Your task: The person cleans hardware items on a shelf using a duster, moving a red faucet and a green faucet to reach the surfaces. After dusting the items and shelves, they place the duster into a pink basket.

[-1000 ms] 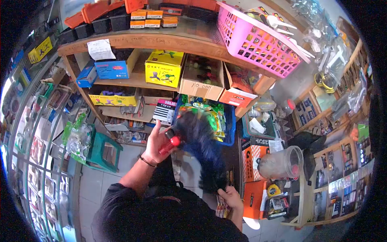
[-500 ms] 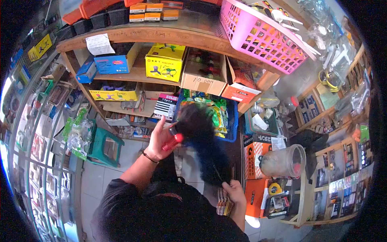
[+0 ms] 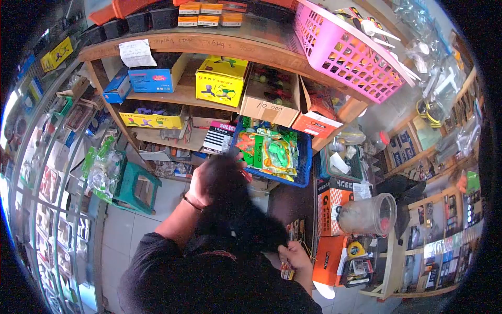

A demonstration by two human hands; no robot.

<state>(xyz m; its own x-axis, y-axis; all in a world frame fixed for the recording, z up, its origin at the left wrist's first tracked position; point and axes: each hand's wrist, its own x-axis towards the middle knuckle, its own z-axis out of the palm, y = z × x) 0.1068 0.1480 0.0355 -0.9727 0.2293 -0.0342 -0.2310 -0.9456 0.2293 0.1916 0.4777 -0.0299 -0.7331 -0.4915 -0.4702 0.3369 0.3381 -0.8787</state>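
Note:
My right hand [image 3: 296, 255] is closed on the near end of a black fluffy duster [image 3: 238, 209]. The duster slants up and left in front of my body, its far part smeared by motion. Behind that part is my left hand [image 3: 196, 183], raised, with a dark bracelet at the wrist. The duster covers most of its fingers and palm. A bit of red shows by the fingertips; the red-and-black object held there is otherwise hidden. Just beyond the fingers stands a blue basket [image 3: 305, 172] of colourful plastic packets [image 3: 277, 152]. Small printed packs [image 3: 287, 272] lie beside my right hand.
Wooden shelves ahead carry a yellow box [image 3: 219, 86], a brown carton [image 3: 267, 109] and blue boxes [image 3: 151, 81]. A pink basket [image 3: 355, 57] juts out at upper right. A green stool [image 3: 138, 183] stands left, a clear plastic jar [image 3: 368, 214] right.
The duster's far part has swung left and now covers my left hand and most of the red-and-black object. More of the blue basket's packets show. The view has shifted slightly.

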